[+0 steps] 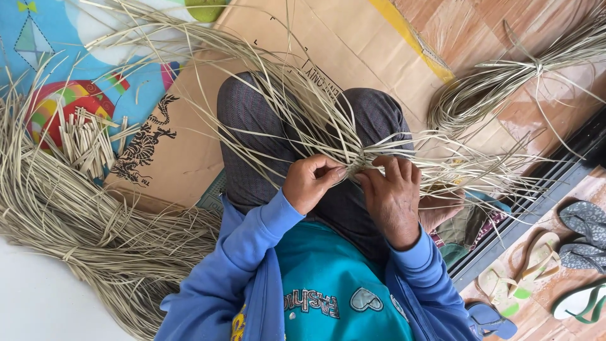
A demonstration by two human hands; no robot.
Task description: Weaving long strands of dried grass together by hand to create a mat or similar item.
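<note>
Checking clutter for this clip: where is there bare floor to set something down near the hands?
Bare cardboard between the cut sticks and the knee; bare tile top right. Crowded: strand pile at left, coil, sandals.

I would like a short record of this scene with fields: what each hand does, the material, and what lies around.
left hand: pinches the pale straw strips at their crossing
right hand: grips the same strips from the other side
material: long dry strips fanning out over the lap
left side: large straw pile, short cut pieces
right side: tied bundle, sandals
</note>
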